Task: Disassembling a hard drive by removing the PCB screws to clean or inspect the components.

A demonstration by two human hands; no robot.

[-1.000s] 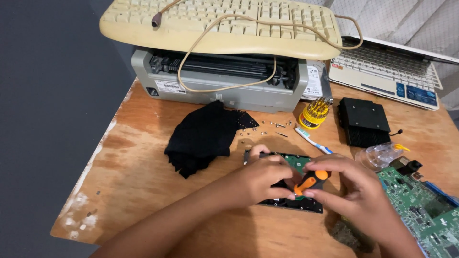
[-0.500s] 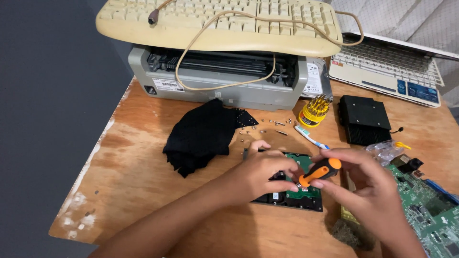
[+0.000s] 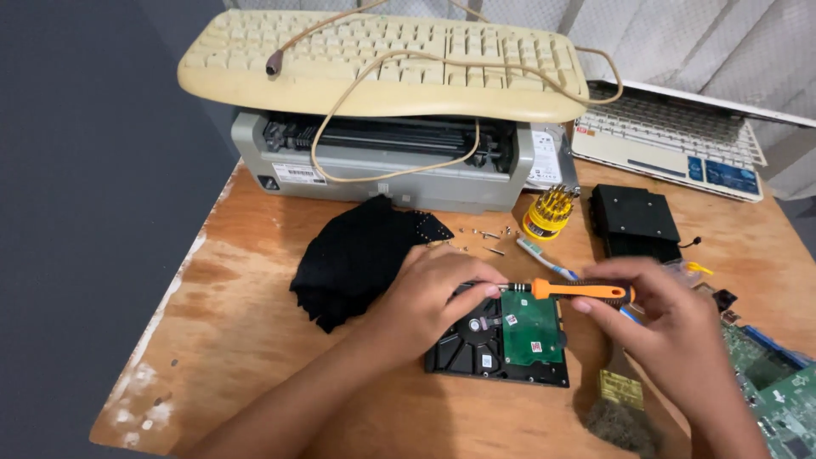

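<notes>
Head view: two hands work a small screwdriver at a hard drive on the counter.

Right hand (image 3: 671,327) fingers pinch the orange screwdriver (image 3: 582,291); left hand (image 3: 438,293) fingers grip its tip end over the hard drive (image 3: 501,340), beside a black cloth (image 3: 357,255). Seating the tip squarely before turning likely avoids stripping.
</notes>
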